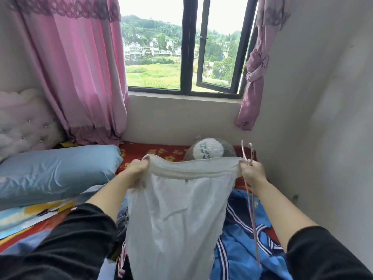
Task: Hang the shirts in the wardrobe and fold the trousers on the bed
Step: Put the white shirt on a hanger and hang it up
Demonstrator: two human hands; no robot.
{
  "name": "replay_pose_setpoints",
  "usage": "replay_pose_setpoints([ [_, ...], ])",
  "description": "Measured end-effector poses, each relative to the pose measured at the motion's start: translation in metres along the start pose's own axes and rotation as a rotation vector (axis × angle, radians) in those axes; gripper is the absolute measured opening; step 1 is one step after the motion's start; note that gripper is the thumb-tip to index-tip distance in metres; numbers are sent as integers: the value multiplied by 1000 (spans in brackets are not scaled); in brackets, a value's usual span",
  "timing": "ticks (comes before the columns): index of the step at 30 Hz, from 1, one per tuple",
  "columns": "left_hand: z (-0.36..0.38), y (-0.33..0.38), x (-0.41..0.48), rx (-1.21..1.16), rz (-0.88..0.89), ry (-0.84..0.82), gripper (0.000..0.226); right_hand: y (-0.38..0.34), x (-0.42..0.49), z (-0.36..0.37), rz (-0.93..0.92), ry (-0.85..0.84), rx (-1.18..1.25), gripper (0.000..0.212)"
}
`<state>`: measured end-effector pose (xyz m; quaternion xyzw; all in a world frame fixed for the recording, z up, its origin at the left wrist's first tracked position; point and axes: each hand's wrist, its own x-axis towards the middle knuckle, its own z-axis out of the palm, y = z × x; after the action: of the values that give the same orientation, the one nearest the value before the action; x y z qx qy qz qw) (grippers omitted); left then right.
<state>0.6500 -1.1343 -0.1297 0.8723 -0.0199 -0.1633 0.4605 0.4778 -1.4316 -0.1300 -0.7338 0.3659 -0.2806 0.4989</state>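
Note:
White trousers (173, 215) hang in front of me above the bed, stretched out by the waistband. My left hand (135, 170) grips the left end of the waistband. My right hand (252, 174) grips the right end together with a thin pink hanger (251, 201), whose hook sticks up above my fist and whose bar runs down along my forearm. Under the trousers lies a blue garment with white and red stripes (240, 245). More clothes lie at the lower left of the trousers, mostly hidden.
A blue pillow (54, 170) lies at the left on the red flowered bed sheet (153, 151). A grey and white plush toy (210, 149) sits against the wall under the window. Pink curtains (80, 67) hang at the left, a white wall stands close on the right.

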Motion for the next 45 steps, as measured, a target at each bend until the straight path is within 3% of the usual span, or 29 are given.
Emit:
replay_pose_setpoints([
  [3,1,-5,4,50,-13,-145,35,16,-5,10,43,-75,-123,31],
  [6,3,-9,6,39,33,-239,10,28,-8,17,68,-138,-88,22],
  [8,7,-12,10,150,100,-165,17,28,-12,18,81,-185,-6,13],
  [11,17,-16,11,402,142,-21,17,23,-17,20,106,-187,81,29],
  [13,23,-20,13,537,154,44,24,21,-22,19,82,-167,101,18],
  [18,33,-30,19,555,214,94,31,29,-37,6,170,-511,128,6],
  [22,31,-35,15,462,251,89,36,41,-48,7,257,-704,6,18],
  [24,32,-35,11,358,248,10,37,47,-53,10,273,-739,4,22],
  [28,36,-26,-7,103,206,-167,47,54,-63,26,261,-726,45,9],
  [31,40,-13,-25,-52,201,-269,43,56,-76,43,206,-686,11,14],
  [36,33,-2,-51,-30,264,-545,27,49,-95,63,182,-623,60,11],
  [40,30,-9,-64,142,270,-770,30,37,-103,67,207,-553,184,42],
  [42,37,-14,-67,226,305,-676,29,34,-108,68,169,-570,213,34],
  [45,44,-26,-64,523,491,-302,46,34,-113,68,166,-602,214,12],
])
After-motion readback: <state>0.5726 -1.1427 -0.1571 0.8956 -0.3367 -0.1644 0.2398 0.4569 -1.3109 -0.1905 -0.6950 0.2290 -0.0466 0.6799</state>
